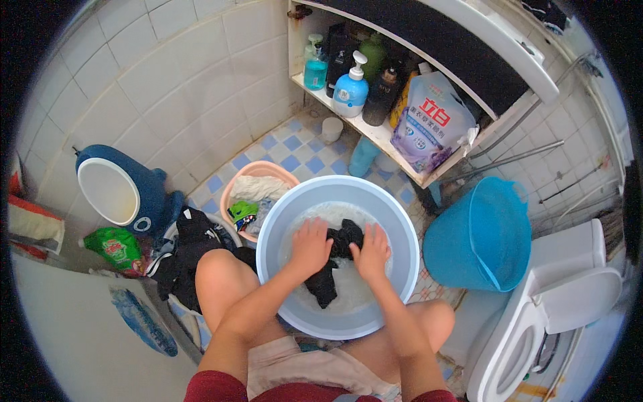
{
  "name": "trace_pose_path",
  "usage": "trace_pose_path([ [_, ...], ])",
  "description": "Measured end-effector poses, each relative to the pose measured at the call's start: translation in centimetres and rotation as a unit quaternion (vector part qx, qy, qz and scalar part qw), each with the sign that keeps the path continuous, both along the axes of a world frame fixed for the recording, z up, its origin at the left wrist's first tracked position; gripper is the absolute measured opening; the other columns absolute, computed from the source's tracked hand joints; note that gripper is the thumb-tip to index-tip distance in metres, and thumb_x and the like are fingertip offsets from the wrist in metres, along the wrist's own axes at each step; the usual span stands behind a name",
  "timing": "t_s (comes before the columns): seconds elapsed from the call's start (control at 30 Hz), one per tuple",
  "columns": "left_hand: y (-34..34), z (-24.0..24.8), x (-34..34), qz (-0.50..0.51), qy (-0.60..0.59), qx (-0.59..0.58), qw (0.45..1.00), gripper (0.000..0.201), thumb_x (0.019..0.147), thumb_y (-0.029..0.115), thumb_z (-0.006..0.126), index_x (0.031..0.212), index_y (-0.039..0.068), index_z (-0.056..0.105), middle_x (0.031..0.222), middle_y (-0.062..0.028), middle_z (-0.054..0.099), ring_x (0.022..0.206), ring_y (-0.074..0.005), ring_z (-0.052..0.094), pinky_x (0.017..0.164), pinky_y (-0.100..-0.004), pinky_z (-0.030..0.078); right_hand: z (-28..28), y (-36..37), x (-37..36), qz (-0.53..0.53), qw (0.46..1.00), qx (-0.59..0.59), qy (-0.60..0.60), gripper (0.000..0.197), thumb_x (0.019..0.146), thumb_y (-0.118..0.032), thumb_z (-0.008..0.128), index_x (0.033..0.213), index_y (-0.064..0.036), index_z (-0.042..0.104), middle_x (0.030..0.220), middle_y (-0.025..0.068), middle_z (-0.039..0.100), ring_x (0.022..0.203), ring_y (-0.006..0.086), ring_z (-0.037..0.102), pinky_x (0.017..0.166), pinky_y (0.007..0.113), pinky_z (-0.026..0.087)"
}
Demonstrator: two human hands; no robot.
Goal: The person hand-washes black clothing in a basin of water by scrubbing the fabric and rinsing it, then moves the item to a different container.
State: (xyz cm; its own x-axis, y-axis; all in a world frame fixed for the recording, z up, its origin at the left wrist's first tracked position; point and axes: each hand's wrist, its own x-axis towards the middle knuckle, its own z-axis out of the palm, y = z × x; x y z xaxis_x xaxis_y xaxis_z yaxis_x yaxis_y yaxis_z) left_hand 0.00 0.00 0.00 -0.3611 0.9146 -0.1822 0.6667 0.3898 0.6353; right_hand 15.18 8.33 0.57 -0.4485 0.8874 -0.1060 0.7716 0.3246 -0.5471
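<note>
A pale blue round basin (pixel 268 295) stands between my knees with whitish, sudsy water in it. A black cloth garment (pixel 346 236) lies bunched in the water, one part trailing toward me on the left. My left hand (pixel 311 246) rests at the garment's left side, fingers stretched forward and slightly apart. On its other side is my right hand (pixel 372 252), fingers spread and the thumb touching the black cloth. Both hands look open, palms down. What lies under the palms is hidden.
Left of the basin are a pink basin (pixel 292 175) with clothes and a heap of dark clothes (pixel 191 234). A blue bucket (pixel 462 234) and a white toilet (pixel 522 345) stand right. Ahead, a low shelf (pixel 321 98) holds pump bottles and a detergent pouch (pixel 432 124).
</note>
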Motion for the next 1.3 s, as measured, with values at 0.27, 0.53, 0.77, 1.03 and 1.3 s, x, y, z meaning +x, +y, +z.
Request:
trace_pose_path([
  [0.27, -1.0, 1.6, 1.3, -0.209, 0.207, -0.114, 0.949, 0.051, 0.078, 0.037, 0.061, 0.118, 0.006, 0.054, 0.135, -0.01, 0.039, 0.131, -0.0318, 0.024, 0.102, -0.0593, 0.016, 0.3, -0.9, -0.7, 0.247, 0.921, 0.046, -0.297, 0.05, 0.077, -0.017, 0.055, 0.125, -0.011, 0.047, 0.132, 0.0055, 0.041, 0.123, 0.0246, 0.035, 0.091, 0.055, 0.029],
  [0.53, -0.9, 1.8, 1.0, -0.152, 0.204, -0.005, 0.967, 0.057, 0.066, 0.035, 0.073, 0.113, 0.008, 0.055, 0.13, -0.0137, 0.043, 0.129, -0.0311, 0.028, 0.102, -0.0595, 0.017, -0.9, -0.2, 1.1, 0.174, 0.933, 0.241, -0.201, 0.03, 0.064, -0.012, 0.067, 0.094, -0.0134, 0.066, 0.101, 0.0028, 0.057, 0.105, 0.0239, 0.045, 0.083, 0.05, 0.032],
  [0.77, -1.5, 0.5, 0.3, -0.121, 0.076, 0.009, 0.99, 0.063, 0.066, 0.037, 0.073, 0.121, 0.012, 0.051, 0.14, -0.0091, 0.033, 0.135, -0.0311, 0.014, 0.102, -0.0616, 0.014, 4.8, 0.6, 0.8, 0.148, 0.989, -0.004, -0.016, 0.03, 0.065, -0.011, 0.064, 0.095, -0.013, 0.067, 0.095, 0.005, 0.058, 0.1, 0.027, 0.049, 0.086, 0.048, 0.034],
  [1.03, 0.3, 2.8, -2.0, -0.1, -0.285, 0.029, 0.953, 0.029, 0.073, 0.016, 0.069, 0.1, 0.009, 0.061, 0.096, -0.0068, 0.061, 0.087, -0.0156, 0.056, 0.081, -0.0339, 0.044, 2.7, 3.8, 2.9, -0.045, 0.864, -0.369, 0.34, 0.026, 0.072, -0.009, 0.059, 0.097, -0.0014, 0.06, 0.082, 0.0044, 0.062, 0.072, 0.0147, 0.057, 0.067, 0.026, 0.046],
  [1.3, 0.6, -0.5, 0.3, 0.186, -0.489, 0.184, 0.832, 0.019, 0.085, 0.019, 0.06, 0.096, 0.004, 0.055, 0.084, -0.0045, 0.057, 0.077, -0.0128, 0.053, 0.07, -0.0266, 0.044, 4.2, -3.2, -2.5, 0.115, 0.93, -0.031, 0.348, 0.023, 0.076, -0.012, 0.064, 0.092, 0.0021, 0.057, 0.106, 0.0134, 0.053, 0.099, 0.025, 0.052, 0.085, 0.033, 0.042],
])
